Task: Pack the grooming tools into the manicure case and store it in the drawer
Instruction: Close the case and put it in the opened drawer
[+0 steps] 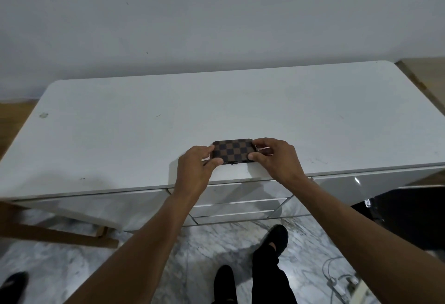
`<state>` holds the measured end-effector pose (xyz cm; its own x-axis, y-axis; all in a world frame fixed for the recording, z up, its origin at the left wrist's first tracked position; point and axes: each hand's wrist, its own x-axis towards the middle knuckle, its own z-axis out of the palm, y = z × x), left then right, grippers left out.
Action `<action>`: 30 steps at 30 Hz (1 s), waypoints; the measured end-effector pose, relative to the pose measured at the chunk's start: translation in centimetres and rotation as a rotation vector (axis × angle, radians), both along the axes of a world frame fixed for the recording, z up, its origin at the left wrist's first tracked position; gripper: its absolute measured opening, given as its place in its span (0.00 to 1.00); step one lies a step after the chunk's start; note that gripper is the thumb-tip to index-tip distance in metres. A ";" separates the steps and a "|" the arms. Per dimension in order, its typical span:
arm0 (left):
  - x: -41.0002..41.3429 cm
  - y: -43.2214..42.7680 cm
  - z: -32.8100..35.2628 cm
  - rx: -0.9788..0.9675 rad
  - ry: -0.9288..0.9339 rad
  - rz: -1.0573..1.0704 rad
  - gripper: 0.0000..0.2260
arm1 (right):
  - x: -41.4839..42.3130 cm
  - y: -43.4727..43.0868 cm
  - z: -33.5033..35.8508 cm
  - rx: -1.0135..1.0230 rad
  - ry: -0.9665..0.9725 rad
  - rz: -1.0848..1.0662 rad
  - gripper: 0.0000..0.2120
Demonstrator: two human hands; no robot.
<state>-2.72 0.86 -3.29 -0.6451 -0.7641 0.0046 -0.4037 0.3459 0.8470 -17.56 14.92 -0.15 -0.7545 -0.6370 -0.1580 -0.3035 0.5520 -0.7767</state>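
My left hand (198, 163) pinches the left end of the manicure case (232, 150), thumb on its near edge, fingers curled over the far side; my right hand (274, 156) clamps the right end the same way, thumb at the near corner. The case lies shut and flat on the white desk (120, 130), close to the front edge, just above the drawers (240, 203), which look closed. No loose tools show. I judge it small, light and fairly stiff, its checkered skin a little slick, so gripping both short ends should keep it shut when lifted
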 end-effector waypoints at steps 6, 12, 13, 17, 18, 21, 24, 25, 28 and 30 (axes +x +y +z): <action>0.0 -0.1 0.1 -0.034 -0.024 -0.024 0.18 | 0.1 -0.1 0.7 0.080 0.077 0.058 0.19; -0.3 -0.1 0.0 -0.106 -0.059 -0.050 0.18 | 0.3 -0.5 0.4 0.131 0.122 0.086 0.19; -0.3 0.0 0.0 -0.109 -0.065 -0.051 0.18 | 0.4 -0.5 0.4 0.134 0.127 0.086 0.18; -0.3 0.1 -0.1 -0.109 -0.071 -0.049 0.19 | 0.7 -0.4 0.4 0.131 0.150 0.087 0.17; -0.3 0.1 -0.2 -0.119 -0.077 -0.056 0.19 | 0.7 -0.4 0.4 0.131 0.157 0.088 0.16; -0.4 0.3 0.0 -0.198 -0.131 -0.094 0.16 | 1.0 -0.4 0.4 0.135 0.174 0.087 0.15; -0.4 0.5 0.2 -0.228 -0.153 -0.097 0.14 | 1.5 -0.4 0.5 0.141 0.199 0.080 0.16; -0.4 0.7 0.2 -0.223 -0.158 -0.092 0.14 | 1.7 -0.3 0.4 0.146 0.210 0.081 0.16; -0.3 0.8 0.4 -0.188 -0.168 -0.096 0.18 | 2.3 -0.2 0.7 0.174 0.227 0.091 0.17; -0.1 0.7 0.4 -0.205 -0.207 -0.139 0.21 | 2.5 0.1 0.9 0.209 0.235 0.115 0.17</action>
